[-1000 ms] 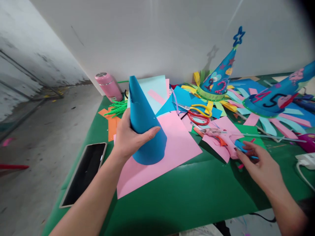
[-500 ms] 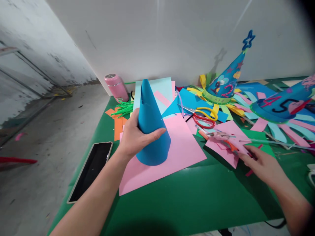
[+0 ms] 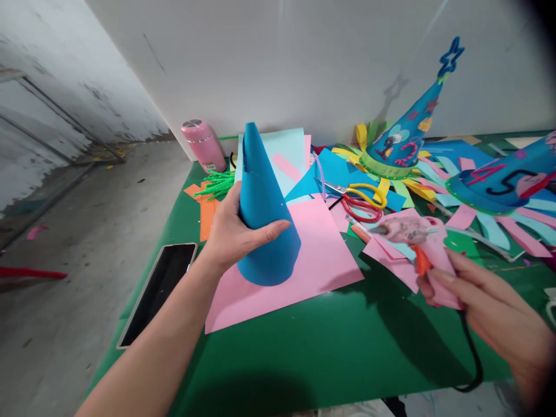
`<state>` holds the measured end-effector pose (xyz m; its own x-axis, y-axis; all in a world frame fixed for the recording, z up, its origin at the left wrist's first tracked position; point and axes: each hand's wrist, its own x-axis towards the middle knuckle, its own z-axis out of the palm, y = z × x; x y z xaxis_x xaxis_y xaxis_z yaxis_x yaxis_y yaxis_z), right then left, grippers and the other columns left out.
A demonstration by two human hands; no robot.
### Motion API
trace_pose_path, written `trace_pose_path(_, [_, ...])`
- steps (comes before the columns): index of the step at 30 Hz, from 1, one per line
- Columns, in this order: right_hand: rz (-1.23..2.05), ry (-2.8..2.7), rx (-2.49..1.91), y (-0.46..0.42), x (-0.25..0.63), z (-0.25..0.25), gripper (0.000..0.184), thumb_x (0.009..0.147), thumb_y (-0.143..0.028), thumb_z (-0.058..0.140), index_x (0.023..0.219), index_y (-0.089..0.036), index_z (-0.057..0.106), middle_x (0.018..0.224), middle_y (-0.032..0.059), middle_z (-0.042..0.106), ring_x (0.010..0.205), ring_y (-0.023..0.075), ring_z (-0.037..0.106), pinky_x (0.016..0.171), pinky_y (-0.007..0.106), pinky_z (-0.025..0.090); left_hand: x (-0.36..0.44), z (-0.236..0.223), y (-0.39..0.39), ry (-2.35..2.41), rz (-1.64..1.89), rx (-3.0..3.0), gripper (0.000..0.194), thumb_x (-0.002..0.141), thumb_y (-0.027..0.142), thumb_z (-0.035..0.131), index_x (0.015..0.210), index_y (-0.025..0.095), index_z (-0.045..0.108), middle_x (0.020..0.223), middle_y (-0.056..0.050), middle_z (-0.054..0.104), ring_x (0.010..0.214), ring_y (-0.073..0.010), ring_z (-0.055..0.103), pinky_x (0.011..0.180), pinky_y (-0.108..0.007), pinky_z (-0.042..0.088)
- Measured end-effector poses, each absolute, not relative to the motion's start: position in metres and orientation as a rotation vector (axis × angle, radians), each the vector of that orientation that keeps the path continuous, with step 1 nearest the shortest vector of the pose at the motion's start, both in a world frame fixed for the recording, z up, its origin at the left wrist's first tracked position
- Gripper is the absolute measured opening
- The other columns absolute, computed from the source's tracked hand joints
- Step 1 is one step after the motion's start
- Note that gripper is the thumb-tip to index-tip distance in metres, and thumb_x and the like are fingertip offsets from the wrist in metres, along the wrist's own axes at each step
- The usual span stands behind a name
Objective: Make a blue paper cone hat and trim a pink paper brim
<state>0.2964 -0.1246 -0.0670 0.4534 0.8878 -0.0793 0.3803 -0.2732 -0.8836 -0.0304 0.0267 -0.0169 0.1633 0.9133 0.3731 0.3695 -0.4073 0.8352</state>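
Observation:
My left hand [image 3: 237,231] is wrapped round a plain blue paper cone [image 3: 269,226], thumb across its front. The cone stands upright, tip up, over a pink paper sheet [image 3: 317,272]. In my right hand [image 3: 473,289] is a pink glue gun [image 3: 410,230] with an orange trigger. The gun is raised above the table, nozzle pointing left toward the cone but apart from it. Its black cord hangs down below my hand. Behind the gun lie pink paper pieces [image 3: 391,263] and scissors [image 3: 365,200] with yellow and red handles.
Two decorated blue party hats [image 3: 402,136] with paper fringes sit at the back right. A pink flask [image 3: 204,145], green pipe cleaners [image 3: 217,185] and orange paper [image 3: 207,220] are at the back left. A phone [image 3: 158,292] lies at the left edge of the green table [image 3: 269,353].
My right hand has lifted the glue gun off the pink paper pieces and turned it toward the cone. My left hand keeps its hold on the cone.

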Motion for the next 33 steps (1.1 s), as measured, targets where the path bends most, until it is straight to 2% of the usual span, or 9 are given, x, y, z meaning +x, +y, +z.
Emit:
trace_pose_path(1, [0.967,-1.109,-1.748,-0.125,0.287,-0.066,0.025,0.075,-0.048,0.065,0.090,-0.028,0.066,0.072,0.0059,0.068,0.065,0.0231,0.066,0.055,0.032,0.054,-0.031,-0.017,0.027,1.210,1.215,1.874,0.052,0.052,0.044,0.081,0.091,0.020,0.057,0.081,-0.002,0.060,0.074,-0.0188,0.059,0.063,-0.031,0.051])
trace_pose_path(3, [1.200,-1.054,-1.627,-0.126,0.269,-0.066,0.028,0.073,-0.046,0.069,0.095,-0.029,0.066,0.078,0.0048,0.067,0.067,0.0206,0.064,0.054,0.029,0.053,-0.031,-0.017,0.027,1.211,1.205,1.883,0.053,0.053,0.045,0.080,0.093,0.020,0.057,0.083,-0.002,0.060,0.076,-0.0192,0.059,0.064,-0.031,0.050])
trace_pose_path(7, [1.395,-0.913,-1.544,-0.131,0.245,-0.075,0.030,0.075,-0.045,0.069,0.100,-0.029,0.064,0.078,0.0048,0.067,0.065,0.0185,0.060,0.050,0.026,0.048,-0.032,-0.019,0.026,1.238,1.203,1.893,0.054,0.055,0.046,0.079,0.098,0.022,0.057,0.087,-0.002,0.060,0.078,-0.0204,0.059,0.064,-0.032,0.050])
trace_pose_path(13, [1.623,-0.833,-1.433,-0.139,0.217,-0.074,0.022,0.086,-0.042,0.058,0.099,-0.024,0.058,0.065,0.0015,0.063,0.056,0.0121,0.051,0.048,0.021,0.038,-0.033,-0.023,0.027,1.196,1.249,1.985,0.050,0.056,0.048,0.079,0.095,0.026,0.056,0.083,0.000,0.059,0.074,-0.0200,0.059,0.059,-0.033,0.048])
trace_pose_path(16, [1.587,-0.921,-1.455,-0.144,0.200,-0.074,0.028,0.087,-0.044,0.056,0.105,-0.021,0.056,0.061,-0.0013,0.058,0.053,0.0110,0.047,0.047,0.021,0.038,-0.032,-0.023,0.027,1.159,1.266,2.003,0.046,0.058,0.050,0.078,0.090,0.025,0.055,0.080,0.001,0.058,0.072,-0.0189,0.059,0.057,-0.033,0.049])
trace_pose_path(21, [1.416,-1.029,-1.593,-0.155,0.177,-0.085,0.037,0.085,-0.050,0.056,0.108,-0.021,0.056,0.072,0.0005,0.060,0.060,0.0131,0.054,0.052,0.025,0.046,-0.031,-0.025,0.027,1.153,1.269,1.989,0.048,0.059,0.057,0.075,0.085,0.025,0.052,0.074,0.002,0.055,0.066,-0.0172,0.057,0.053,-0.032,0.047])
trace_pose_path(23, [1.327,-1.121,-1.640,-0.159,0.173,-0.090,0.039,0.086,-0.050,0.053,0.111,-0.020,0.054,0.070,0.0002,0.059,0.061,0.0142,0.055,0.055,0.026,0.048,-0.032,-0.026,0.027,1.138,1.266,1.977,0.048,0.059,0.057,0.075,0.085,0.025,0.051,0.073,0.002,0.055,0.066,-0.0170,0.057,0.053,-0.032,0.047])
trace_pose_path(29, [1.086,-1.616,-1.576,-0.161,0.179,-0.105,0.032,0.093,-0.038,0.047,0.118,-0.019,0.050,0.077,0.0020,0.057,0.061,0.0142,0.057,0.054,0.025,0.050,-0.030,-0.022,0.029,1.149,1.252,1.919,0.049,0.058,0.058,0.075,0.085,0.024,0.051,0.074,0.001,0.056,0.067,-0.0183,0.057,0.053,-0.033,0.047])
trace_pose_path(33, [0.919,-1.758,-1.556,-0.161,0.178,-0.108,0.029,0.093,-0.033,0.045,0.120,-0.022,0.050,0.086,0.0046,0.060,0.064,0.0141,0.058,0.054,0.023,0.052,-0.028,-0.020,0.030,1.130,1.258,1.880,0.049,0.058,0.057,0.075,0.087,0.025,0.053,0.077,0.000,0.056,0.070,-0.0196,0.060,0.054,-0.034,0.050])
